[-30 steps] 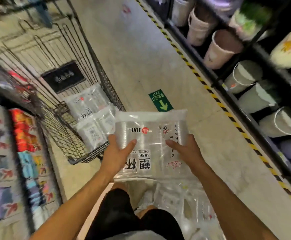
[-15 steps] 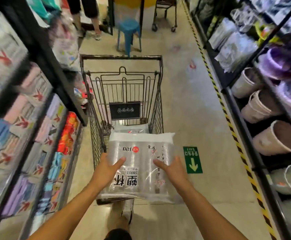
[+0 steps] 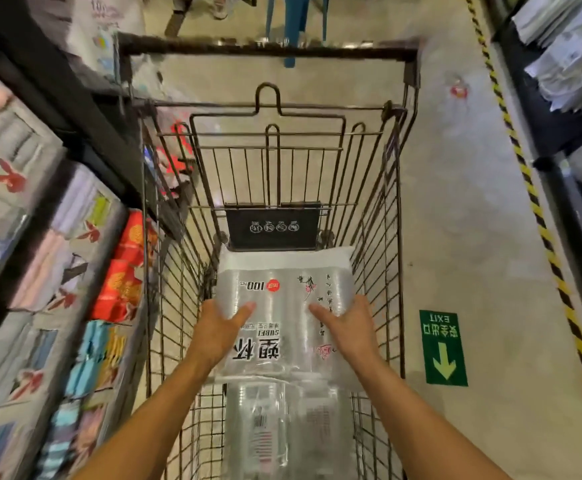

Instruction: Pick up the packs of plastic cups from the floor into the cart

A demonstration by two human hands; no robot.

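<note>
A clear pack of plastic cups [image 3: 282, 292] with black lettering and a red round label is inside the wire cart [image 3: 391, 188], held over its basket. My left hand [image 3: 218, 332] grips the pack's left edge with the thumb on top. My right hand [image 3: 345, 327] grips its right edge the same way. Under it, nearer to me, another pack of cups [image 3: 265, 431] lies in the cart with a barcode facing up.
Shelves of packaged goods [image 3: 40, 271] line the left, close against the cart. Dark shelving [image 3: 566, 98] with a yellow-black floor stripe runs along the right. A green exit arrow sticker [image 3: 443, 348] is on the floor. A blue stool [image 3: 296, 19] stands beyond the cart handle.
I have turned from the floor to face the cart, and both hands carried the pack forward and down into the basket. The grip on the pack is unchanged.
</note>
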